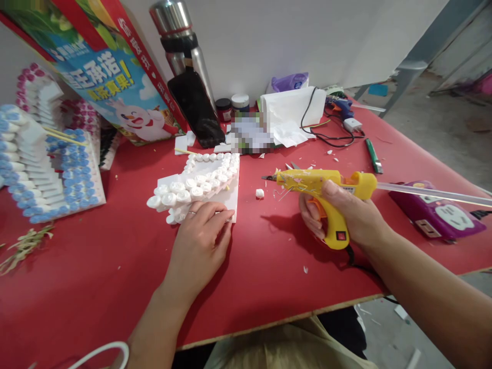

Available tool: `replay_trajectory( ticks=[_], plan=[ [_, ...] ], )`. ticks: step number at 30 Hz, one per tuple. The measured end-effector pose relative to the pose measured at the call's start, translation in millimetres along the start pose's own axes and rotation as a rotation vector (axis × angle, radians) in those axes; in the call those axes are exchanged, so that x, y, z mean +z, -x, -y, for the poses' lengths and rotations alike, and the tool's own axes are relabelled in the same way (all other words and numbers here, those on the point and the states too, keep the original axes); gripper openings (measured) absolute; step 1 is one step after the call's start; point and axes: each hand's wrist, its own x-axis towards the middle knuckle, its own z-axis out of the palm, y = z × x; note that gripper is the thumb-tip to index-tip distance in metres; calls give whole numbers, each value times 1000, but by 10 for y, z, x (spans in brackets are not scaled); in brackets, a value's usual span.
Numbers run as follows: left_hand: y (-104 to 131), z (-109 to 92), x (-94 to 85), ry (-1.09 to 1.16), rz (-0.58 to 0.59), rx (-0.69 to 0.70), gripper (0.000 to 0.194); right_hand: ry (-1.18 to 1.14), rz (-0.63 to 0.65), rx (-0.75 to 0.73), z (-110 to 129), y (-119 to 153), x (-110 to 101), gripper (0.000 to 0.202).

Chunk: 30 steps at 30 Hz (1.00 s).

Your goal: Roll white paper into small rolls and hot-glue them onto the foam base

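My right hand is wrapped round the handle of a yellow hot glue gun, whose nozzle points left above the table. A clear glue stick runs out of its back. My left hand rests at the near side of a white model made of rows of small white rosettes on a flat white board. Its thumb and forefinger come together at the board's near right corner; what lies between them is too small to make out. A loose small white piece lies between the model and the glue gun.
Blue-and-white models stand at left beside a colourful box. A phone leans on a steel flask. Rightward lie a green utility knife, a purple power strip and cables. White scraps dot the red table.
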Motion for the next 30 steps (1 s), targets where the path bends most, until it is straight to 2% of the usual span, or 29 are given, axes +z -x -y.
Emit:
replay_trajectory(
  ticks=[13,19,24,30],
  plan=[
    [17,36,36,0,-2,3,15,20,-9,7,20,-2,14,54],
    [97,-7,-80,-56,-35,-7,35,-13,-7,10,24,1,18,54],
    [173,6,-143,-62,-104,-54,26,-1,-35,15,33,2,35,53],
    [177,43,-104,-57,-137,-64,23,-4,-78,-7,37,-19,50,49]
  ],
)
